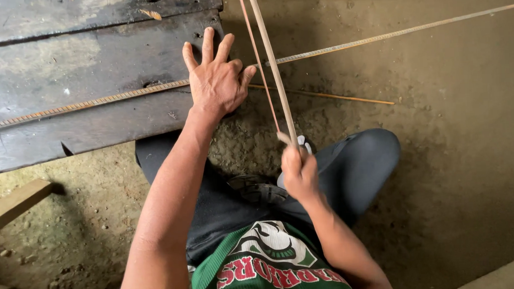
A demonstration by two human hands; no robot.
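My left hand lies flat, fingers spread wide, pressing the ribbed rebar onto the dark plank and gripping nothing. My right hand is fisted around 2 thin strips rising from it, above my knees and the dirt floor.

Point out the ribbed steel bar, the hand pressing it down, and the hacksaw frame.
ribbed steel bar [378, 39], head view, on its bare stretch over the dirt.
left hand [216, 83], head view, middle of its back.
hacksaw frame [274, 64], head view, on its thicker strip above the right hand [299, 174].
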